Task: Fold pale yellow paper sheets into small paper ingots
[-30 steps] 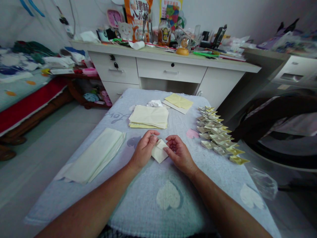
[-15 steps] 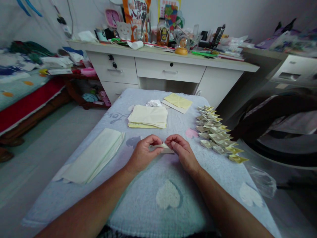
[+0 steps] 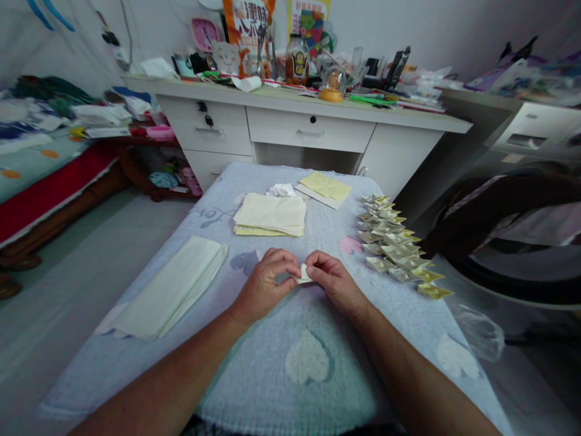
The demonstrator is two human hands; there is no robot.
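Observation:
Between my hands is a small folded piece of cream paper (image 3: 304,275), partly covered by my fingers. My left hand (image 3: 267,281) pinches its left end between thumb and fingertips. From the other side, my right hand (image 3: 333,277) grips it with thumb and bent forefinger. Beyond my hands lies a stack of cream and yellow paper sheets (image 3: 271,213). Rows of folded paper boats (image 3: 399,242) stand to the right. On the left rests a pile of long folded paper (image 3: 170,287).
A blue patterned cloth (image 3: 254,375) covers the table. Near its far end are a crumpled white tissue (image 3: 281,190) and yellow sheets (image 3: 325,186). A white desk (image 3: 308,124) loaded with jars and clutter stands behind. A clear plastic bag (image 3: 481,333) hangs by the right edge.
Both hands have shifted their fingers on the paper. It now shows as a smaller piece with a flap standing up by my right thumb, where before a longer strip showed.

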